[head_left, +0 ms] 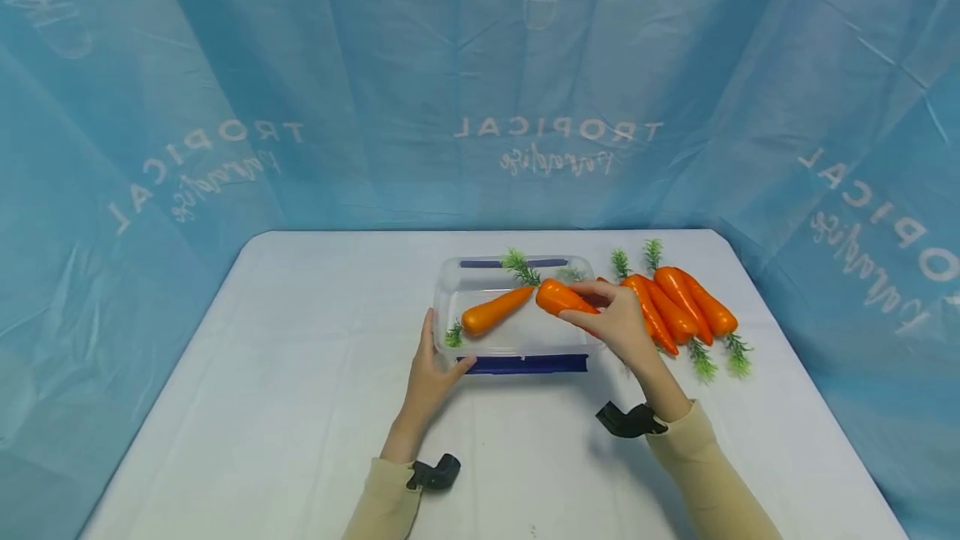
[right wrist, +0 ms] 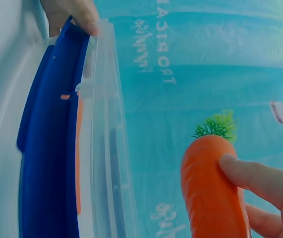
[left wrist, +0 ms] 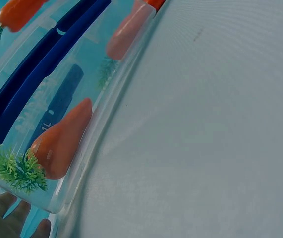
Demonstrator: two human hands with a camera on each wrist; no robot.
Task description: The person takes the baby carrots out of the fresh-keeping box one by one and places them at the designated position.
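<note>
A clear plastic container point(head_left: 558, 338) with blue clip flaps point(head_left: 522, 364) stands at the middle of the table. Inside it lies one orange toy carrot point(head_left: 495, 312), its leafy green tuft at the left end. My left hand point(head_left: 427, 379) holds the container's front left corner, thumb at the front rim and fingers along the left side. My right hand point(head_left: 617, 322) pinches another carrot point(head_left: 558, 297) between thumb and fingers, over the container's right part. In the right wrist view this carrot point(right wrist: 210, 188) has its thick end and green tuft pointing away from the hand.
Several more carrots point(head_left: 678, 307) with green tufts lie in a group on the white table point(head_left: 315, 357), right of the container and beside my right hand. A blue printed curtain point(head_left: 390, 90) hangs behind and at both sides of the table.
</note>
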